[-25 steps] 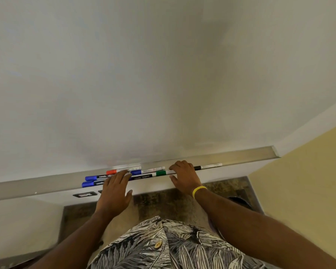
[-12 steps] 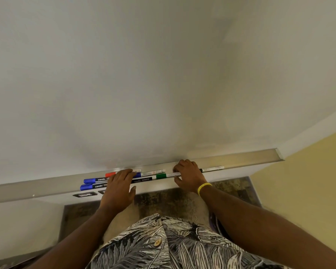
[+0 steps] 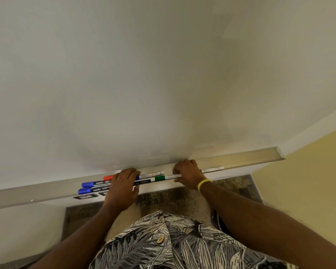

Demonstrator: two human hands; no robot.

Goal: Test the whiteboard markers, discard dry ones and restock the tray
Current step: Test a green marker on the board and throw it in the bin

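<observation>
An aluminium tray [image 3: 241,155] runs along the bottom edge of the whiteboard [image 3: 144,84]. Several markers lie in it: two blue-capped markers [image 3: 88,184] at the left, a red-capped marker [image 3: 108,177] behind them, a green-capped marker [image 3: 159,178] in the middle and a slim white marker [image 3: 212,169] at the right. My left hand [image 3: 122,188] lies flat on the markers, its straight fingers covering their barrels. My right hand [image 3: 188,174] curls over the tray, thumb under the green-capped marker's white barrel, fingers over it. Its palm hides the barrel's far end.
A yellow wall [image 3: 308,181] stands at the right beyond the tray's end. Two dark wall plates [image 3: 84,196] sit under the tray at the left. Below are patterned flooring [image 3: 173,200] and my leaf-print shirt [image 3: 173,245].
My left hand has slid forward over the markers, reaching the back row. My right hand has stayed on the green-capped marker, its fingers curled a little more.
</observation>
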